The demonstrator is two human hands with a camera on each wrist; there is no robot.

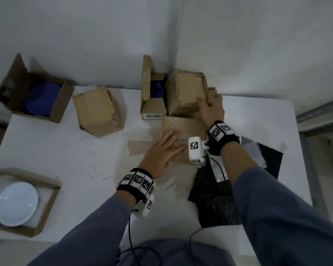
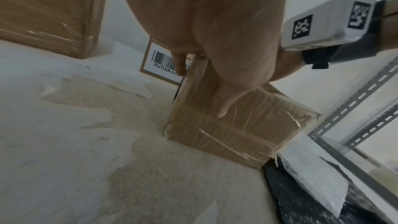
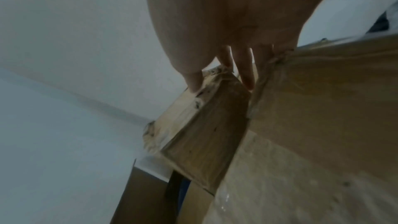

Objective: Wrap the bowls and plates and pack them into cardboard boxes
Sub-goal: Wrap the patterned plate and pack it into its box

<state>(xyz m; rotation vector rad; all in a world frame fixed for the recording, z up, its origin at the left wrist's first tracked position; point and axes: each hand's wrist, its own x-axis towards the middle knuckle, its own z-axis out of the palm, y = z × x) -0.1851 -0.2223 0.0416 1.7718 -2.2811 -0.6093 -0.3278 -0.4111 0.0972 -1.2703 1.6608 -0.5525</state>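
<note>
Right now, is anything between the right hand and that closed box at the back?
Nothing visible. The right hand is already at the closed cardboard box, fingers on its right side. The left hand rests flat on the taped box in front.

The right hand (image 1: pixel 212 110) is motion-blurred, its fingertips hidden behind the taped box (image 1: pixel 186 92); its grip cannot be told. The white bowl's box (image 1: pixel 46 204) is cut by the left edge, and the barcode label (image 2: pixel 163 60) is partly covered by a finger
</note>
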